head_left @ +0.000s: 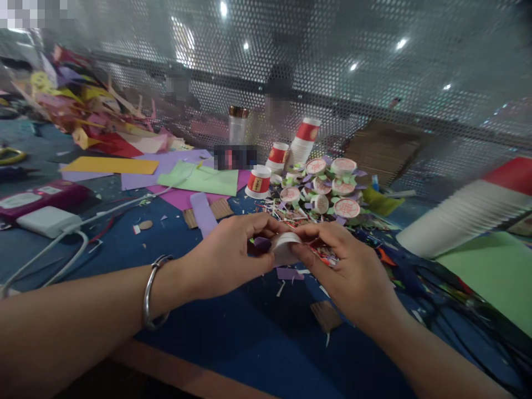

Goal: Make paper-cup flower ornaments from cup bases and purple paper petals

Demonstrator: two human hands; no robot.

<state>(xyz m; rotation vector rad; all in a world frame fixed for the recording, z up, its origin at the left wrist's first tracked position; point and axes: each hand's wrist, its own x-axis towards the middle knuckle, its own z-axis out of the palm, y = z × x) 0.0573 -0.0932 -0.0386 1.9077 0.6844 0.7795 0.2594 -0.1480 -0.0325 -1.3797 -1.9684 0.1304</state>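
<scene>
1. Blue surface (233,343) spreads beneath the things, its brown edge (187,372) nearest the person.
2. Left hand (233,249), a silver bracelet (146,302) on its wrist, pinches a small white paper piece (286,252) between thumb and fingers.
3. Right hand (347,266) grips the same piece from the other side, so the 2 hands meet around it, raised above the middle of the surface.
4. Purple paper (261,243) shows by the left fingers; whether it is attached to the piece I cannot tell.
5. Below them lie a cardboard scrap (326,316) and a purple scrap (290,273).
6. At right, a long stack of cups (461,210) leans over beside green paper (494,277).
7. At left sits a white charger (50,221), just beside a dark pink box (41,199).
8. Beyond the hands, printed white rounds (347,208) are heaped in front of 3 red-and-white cups or stacks (258,182).
9. Farther left, an orange sheet (112,165) and a pale green sheet (203,178) overlap purple paper.
10. Behind stand a brown-lidded jar (238,127) and a perforated metal screen (332,55).
</scene>
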